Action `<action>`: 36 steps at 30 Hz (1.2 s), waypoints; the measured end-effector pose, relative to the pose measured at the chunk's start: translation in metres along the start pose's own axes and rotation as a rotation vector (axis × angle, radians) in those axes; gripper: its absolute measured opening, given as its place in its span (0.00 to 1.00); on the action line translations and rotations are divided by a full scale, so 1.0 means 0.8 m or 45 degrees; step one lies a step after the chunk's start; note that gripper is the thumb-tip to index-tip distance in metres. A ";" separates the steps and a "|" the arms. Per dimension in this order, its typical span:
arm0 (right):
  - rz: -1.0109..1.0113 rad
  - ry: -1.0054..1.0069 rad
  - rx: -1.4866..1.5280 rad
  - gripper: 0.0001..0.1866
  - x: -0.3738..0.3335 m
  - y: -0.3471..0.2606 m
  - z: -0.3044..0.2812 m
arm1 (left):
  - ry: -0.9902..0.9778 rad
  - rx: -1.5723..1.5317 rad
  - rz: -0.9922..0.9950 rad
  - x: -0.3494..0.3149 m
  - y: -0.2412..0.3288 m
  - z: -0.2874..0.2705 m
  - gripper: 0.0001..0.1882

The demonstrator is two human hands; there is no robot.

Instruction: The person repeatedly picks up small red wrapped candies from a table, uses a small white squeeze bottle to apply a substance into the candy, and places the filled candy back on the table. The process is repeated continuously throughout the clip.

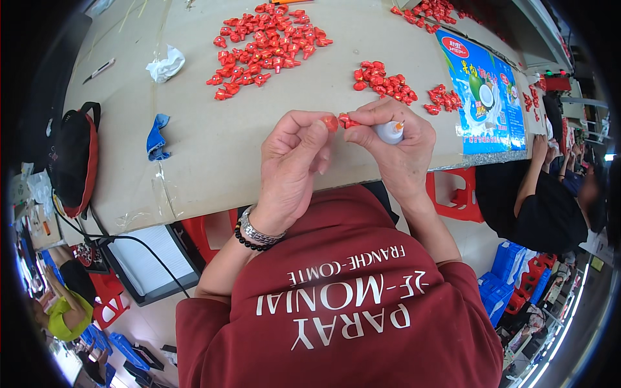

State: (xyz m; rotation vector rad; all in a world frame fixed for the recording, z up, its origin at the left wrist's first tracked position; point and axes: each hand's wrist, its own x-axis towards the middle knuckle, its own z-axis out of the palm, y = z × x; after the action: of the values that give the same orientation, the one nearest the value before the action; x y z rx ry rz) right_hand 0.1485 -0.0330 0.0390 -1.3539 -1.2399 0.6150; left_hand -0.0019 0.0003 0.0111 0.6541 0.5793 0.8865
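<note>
Over the near part of the table, my left hand [284,168] pinches a small rounded red piece [330,123] between thumb and fingertips. Facing it, close by, is another small red piece [347,121], gripped by the thumb and forefinger of my right hand [407,158]. That same hand also keeps a small white squeeze bottle [389,132] with an orange tip tucked in its palm. Whether the two red pieces touch is too small to tell. Beyond my hands lies a large spread of small red figure-like parts [272,48], with a smaller heap of red pieces [381,83] to its right.
A blue printed sheet [482,97] covers the table's right side, beside more red pieces [443,99]. On the left lie crumpled tissue [166,64], a blue scrap [157,137], a pen-like knife [99,70] and a black-and-red pouch [76,158]. Another person [537,194] sits at right.
</note>
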 end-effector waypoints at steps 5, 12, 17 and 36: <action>-0.123 -0.013 -0.132 0.11 0.002 0.001 0.001 | 0.028 -0.056 -0.012 0.000 0.000 0.003 0.10; -0.229 -0.004 -0.242 0.11 0.001 0.004 0.004 | 0.033 -0.086 0.001 -0.001 0.000 0.003 0.09; -0.185 -0.072 -0.265 0.10 -0.001 0.003 0.001 | 0.048 -0.026 0.074 -0.001 -0.003 0.000 0.07; -0.235 -0.121 -0.213 0.11 -0.002 0.009 -0.002 | 0.099 0.227 0.241 -0.003 -0.004 0.005 0.04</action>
State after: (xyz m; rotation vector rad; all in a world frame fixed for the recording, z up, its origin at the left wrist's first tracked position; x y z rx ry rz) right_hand 0.1516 -0.0337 0.0318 -1.3401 -1.5024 0.4580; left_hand 0.0013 -0.0043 0.0118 0.8486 0.6797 1.0485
